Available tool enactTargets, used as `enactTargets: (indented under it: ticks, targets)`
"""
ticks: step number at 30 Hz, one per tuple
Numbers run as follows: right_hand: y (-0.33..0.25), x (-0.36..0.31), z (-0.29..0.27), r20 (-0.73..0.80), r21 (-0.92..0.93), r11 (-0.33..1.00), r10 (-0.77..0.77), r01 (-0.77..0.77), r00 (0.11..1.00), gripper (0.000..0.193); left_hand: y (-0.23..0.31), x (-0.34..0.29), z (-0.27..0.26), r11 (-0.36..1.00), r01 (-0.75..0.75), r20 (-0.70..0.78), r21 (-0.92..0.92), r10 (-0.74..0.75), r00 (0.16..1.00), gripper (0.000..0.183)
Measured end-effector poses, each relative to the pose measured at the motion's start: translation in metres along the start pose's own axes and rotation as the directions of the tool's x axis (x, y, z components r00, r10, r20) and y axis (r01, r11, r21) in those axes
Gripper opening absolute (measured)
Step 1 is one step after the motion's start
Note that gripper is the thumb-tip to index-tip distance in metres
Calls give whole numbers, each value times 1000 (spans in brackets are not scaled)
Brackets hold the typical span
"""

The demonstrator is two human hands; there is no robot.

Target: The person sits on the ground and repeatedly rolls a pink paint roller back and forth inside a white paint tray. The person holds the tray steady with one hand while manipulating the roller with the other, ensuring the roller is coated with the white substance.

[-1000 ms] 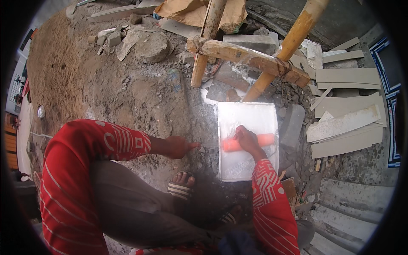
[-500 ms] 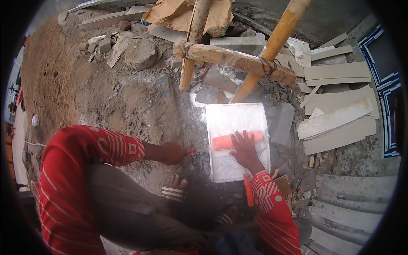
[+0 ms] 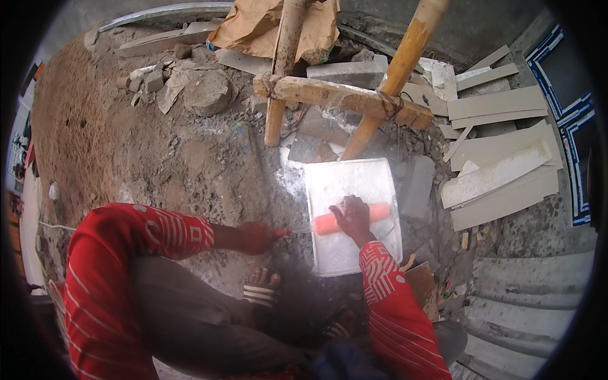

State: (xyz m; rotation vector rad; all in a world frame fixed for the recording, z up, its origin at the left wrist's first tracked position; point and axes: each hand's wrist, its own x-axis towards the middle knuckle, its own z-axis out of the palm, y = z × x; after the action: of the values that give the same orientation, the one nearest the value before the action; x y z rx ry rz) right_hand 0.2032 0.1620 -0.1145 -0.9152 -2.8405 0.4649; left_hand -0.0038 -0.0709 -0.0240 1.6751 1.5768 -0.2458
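Observation:
A bright orange paint roller sleeve [image 3: 324, 223] lies across a white paint tray [image 3: 351, 168] on the ground in front of me. My right hand [image 3: 353, 215] is over its middle, fingers bent around the far side and thumb out to the left. My left hand [image 3: 258, 237] is closed, left of the tray. From its fingertips a thin, see-through strip [image 3: 303, 229], like plastic wrapping, stretches to the sleeve's left end. The strip is blurred, so its exact shape is unclear.
Bamboo poles [image 3: 286, 57] with a lashed wooden crosspiece [image 3: 335, 94] stand just beyond the tray. Cut board offcuts [image 3: 500, 171] are piled at the right, near corrugated sheets [image 3: 525, 285]. Rubble and crumpled brown paper [image 3: 253, 28] lie farther back. My sandalled foot [image 3: 261, 285] is close to the tray.
My right hand has gone from lying flat over the sleeve to bending its fingers around it. An orange handle beside my right forearm is no longer visible. My left hand is nearly unmoved.

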Motion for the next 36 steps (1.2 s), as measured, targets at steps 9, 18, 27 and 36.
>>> enactTargets:
  ticks: [9, 18, 27, 36]
  targets:
    - [48, 11, -21, 372, 282, 899, -424, 335, 826, 38, -4, 3, -3, 999, -4, 21, -32, 5, 1000, 47]
    - [89, 19, -26, 411, 500, 848, -409, 174, 814, 49, 3, 2, -18, 999, 16, 32, -44, -14, 999, 55]
    - [58, 7, -28, 474, 282, 957, -201, 69, 857, 64, 12, 3, -22, 996, 85, 75, -37, -82, 994, 46]
    - [97, -17, -33, -36, 273, 861, -437, 430, 899, 47, 7, 6, -19, 999, 31, 67, -37, -28, 997, 47]
